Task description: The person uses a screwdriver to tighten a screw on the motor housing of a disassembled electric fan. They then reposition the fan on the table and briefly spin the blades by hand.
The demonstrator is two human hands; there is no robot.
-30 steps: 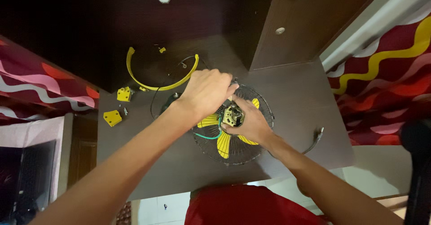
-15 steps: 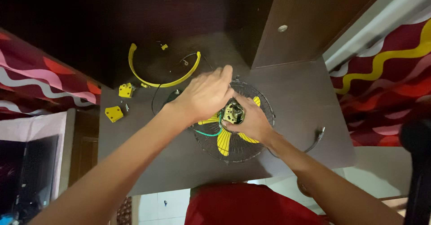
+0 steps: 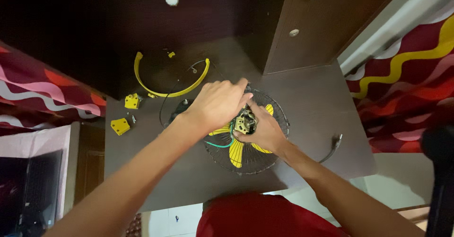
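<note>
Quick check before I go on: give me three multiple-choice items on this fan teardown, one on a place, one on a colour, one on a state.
1. Where does the curved yellow ring lie?
A. far side of the table
B. on the floor
C. over the grille

2. The fan blades are:
A. blue
B. yellow
C. white

3. The motor is:
A. untouched
B. lying on the floor
C. gripped by both hands

Answers: 1 A, it lies beyond the wire grille. 2 B, yellow shows through the wires. 3 C, the left hand and right hand close on it.
</note>
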